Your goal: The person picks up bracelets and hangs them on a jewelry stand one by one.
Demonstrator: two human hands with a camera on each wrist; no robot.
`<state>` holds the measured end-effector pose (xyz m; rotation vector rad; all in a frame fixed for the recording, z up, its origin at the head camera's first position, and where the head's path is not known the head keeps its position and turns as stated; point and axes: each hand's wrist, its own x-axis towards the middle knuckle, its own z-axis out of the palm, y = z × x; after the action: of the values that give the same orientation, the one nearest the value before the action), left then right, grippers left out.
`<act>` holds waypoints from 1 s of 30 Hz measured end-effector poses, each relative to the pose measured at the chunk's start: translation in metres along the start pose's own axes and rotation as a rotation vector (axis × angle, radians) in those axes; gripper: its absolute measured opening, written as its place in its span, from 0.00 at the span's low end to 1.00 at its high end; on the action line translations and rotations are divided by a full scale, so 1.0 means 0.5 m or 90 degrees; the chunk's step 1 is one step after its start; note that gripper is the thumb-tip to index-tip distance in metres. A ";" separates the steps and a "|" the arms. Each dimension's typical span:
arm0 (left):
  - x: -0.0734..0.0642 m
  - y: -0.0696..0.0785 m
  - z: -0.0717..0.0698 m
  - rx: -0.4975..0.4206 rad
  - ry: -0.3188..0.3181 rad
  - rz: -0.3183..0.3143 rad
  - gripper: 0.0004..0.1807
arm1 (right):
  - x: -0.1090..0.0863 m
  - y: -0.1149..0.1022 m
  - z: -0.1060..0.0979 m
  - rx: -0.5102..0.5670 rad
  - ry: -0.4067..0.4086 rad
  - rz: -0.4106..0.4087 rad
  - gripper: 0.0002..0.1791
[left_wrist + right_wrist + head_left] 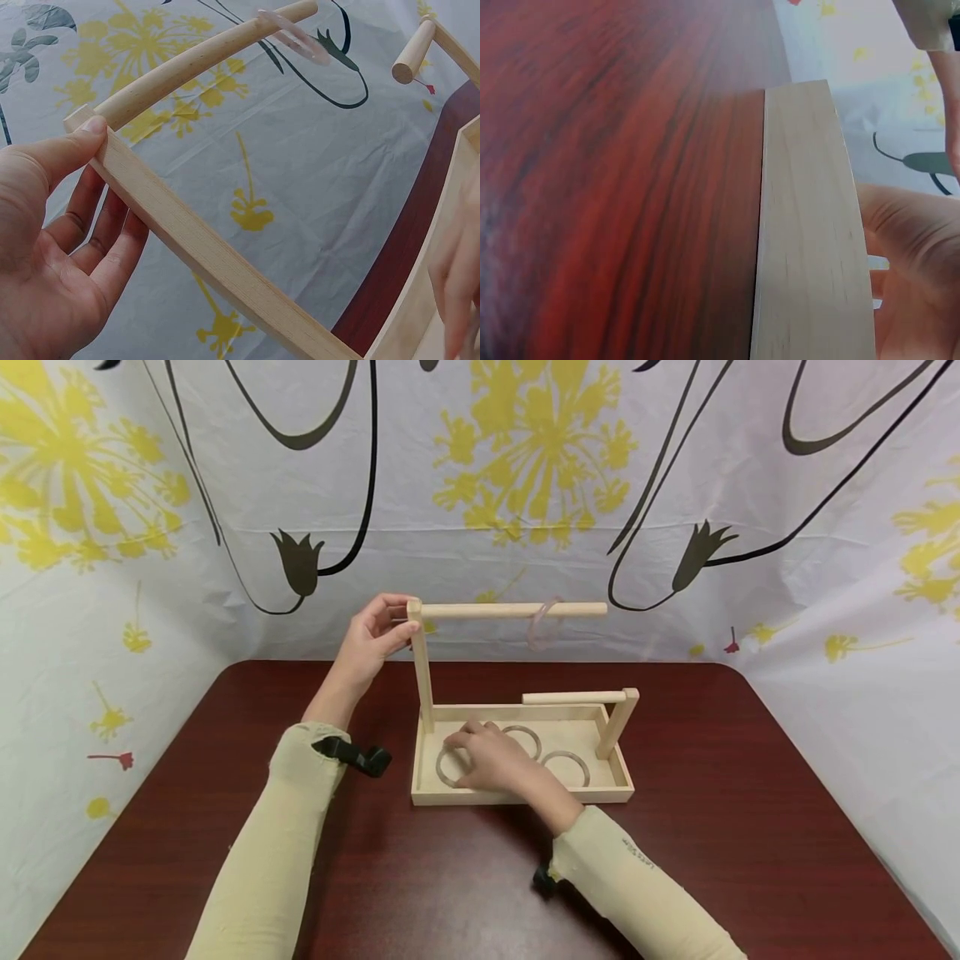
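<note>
My left hand (372, 639) grips the top of the tall wooden post (172, 210), its thumb across the corner and its fingers behind. From that post a long dowel (480, 610) runs right, with a translucent pinkish ring (536, 631) hanging on it. Down in the wooden tray (525, 797), my right hand (491, 760) holds the left translucent ring (441, 771) between thumb and fingers. Two similar rings lie in the tray, one behind my hand (536, 739) and one to its right (576, 758). The tray wall (810, 225) hides part of my right hand in the right wrist view.
At the tray's right end stands a short post (618, 724) with a lower dowel (573, 697) pointing left. The stand rests on a dark red-brown table (450, 877). A white cloth (480, 560) with a flower print hangs behind and at both sides.
</note>
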<state>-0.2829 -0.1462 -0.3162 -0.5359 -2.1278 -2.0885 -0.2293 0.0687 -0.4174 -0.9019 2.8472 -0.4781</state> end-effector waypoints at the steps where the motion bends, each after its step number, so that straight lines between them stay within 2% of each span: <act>1: 0.000 0.001 0.001 -0.001 0.000 0.001 0.14 | 0.000 0.003 0.000 0.004 0.004 0.001 0.36; 7: -0.002 0.003 0.003 -0.002 0.004 0.003 0.14 | -0.004 0.014 -0.010 0.050 0.048 -0.007 0.43; 11: -0.003 0.004 0.003 -0.005 0.006 0.003 0.14 | -0.013 0.015 -0.023 0.087 0.072 -0.019 0.43; 17: -0.003 0.005 0.004 0.000 0.005 0.001 0.14 | -0.031 0.007 -0.046 0.183 0.107 -0.029 0.40; 23: -0.003 0.004 0.004 0.007 0.005 -0.002 0.14 | -0.047 -0.007 -0.066 0.291 0.131 -0.075 0.39; 30: -0.003 0.001 0.002 0.011 0.001 -0.002 0.15 | -0.068 -0.027 -0.091 0.332 0.153 -0.121 0.39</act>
<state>-0.2812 -0.1453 -0.3161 -0.5290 -2.1447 -2.0685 -0.2034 0.0898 -0.3694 -1.0583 2.6156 -1.3540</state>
